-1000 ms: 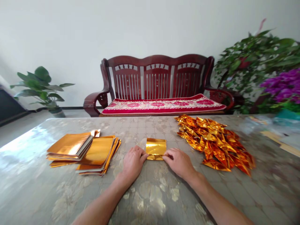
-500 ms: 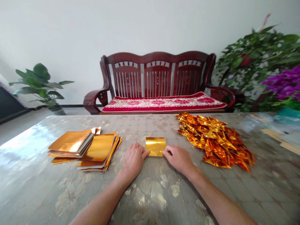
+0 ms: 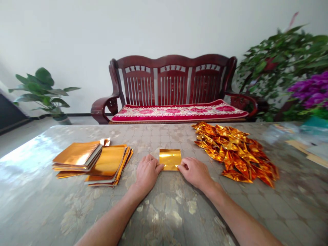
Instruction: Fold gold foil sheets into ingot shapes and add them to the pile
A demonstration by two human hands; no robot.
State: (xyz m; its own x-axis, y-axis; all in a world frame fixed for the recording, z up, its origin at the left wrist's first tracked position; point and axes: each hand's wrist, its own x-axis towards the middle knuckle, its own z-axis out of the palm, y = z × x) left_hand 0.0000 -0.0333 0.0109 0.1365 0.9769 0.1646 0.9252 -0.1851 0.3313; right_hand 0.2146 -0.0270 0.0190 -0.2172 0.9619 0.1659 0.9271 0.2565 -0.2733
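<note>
Sheet in head view: small rectangular gold foil paper [image 3: 170, 158] lies flat, in front of the person, midway between the two hands, its near edge level with the fingertips.
Left hand: left hand [image 3: 148, 170] is drawn closed, fingers curled under, thumb tip on the near left corner of the foil paper, holding it down.
Right hand: right hand [image 3: 195, 171] is likewise closed, thumb and forefinger together on the near right corner.
Tabletop: grey, glossy, floral-patterned tabletop [image 3: 164, 212] lies under everything being handled.
Stacks: two overlapping stacks of square orange-gold foil sheets [image 3: 110, 160] sit well to the left of the left hand, edges uneven, some grey sheet edges showing.
Pile: heap of pointed, folded orange-gold foil pieces [image 3: 230, 150] spreads beyond the right hand, apart from it.
Right edge: crumpled clear plastic [image 3: 279, 133] lies near tan flat strips [image 3: 302, 150].
Bench: dark red slatted wooden bench [image 3: 171, 62] stands beyond, bearing a red-and-white patterned seat cover [image 3: 174, 112].
Greenery: broad-leaved potted plant [image 3: 42, 85] at left; leafy green plant [image 3: 271, 65] and purple flowers [image 3: 311, 90] at right.
</note>
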